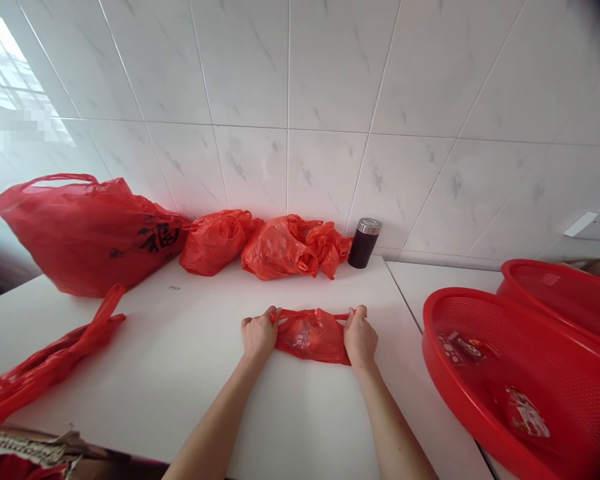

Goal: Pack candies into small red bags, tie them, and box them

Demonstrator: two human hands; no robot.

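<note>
A small red plastic bag (311,339) lies on the white tabletop (180,373) in front of me, its handles pulled out to both sides. My left hand (259,335) is closed around the left handle. At the opposite end, my right hand (361,337) grips the other handle. Something bulges inside the bag, but the red plastic hides what it is. Behind it, close to the wall, sit two filled red bags, one in the middle (275,250) and another to its left (215,243).
A dark tumbler (365,243) with a silver lid stands by the tiled wall. At left are a large red bag (95,237) with black lettering and a flattened red bag (55,357). Red plastic baskets (455,297) stand at right, the nearer holding small packets (527,413). A torn cardboard box (45,450) is below left.
</note>
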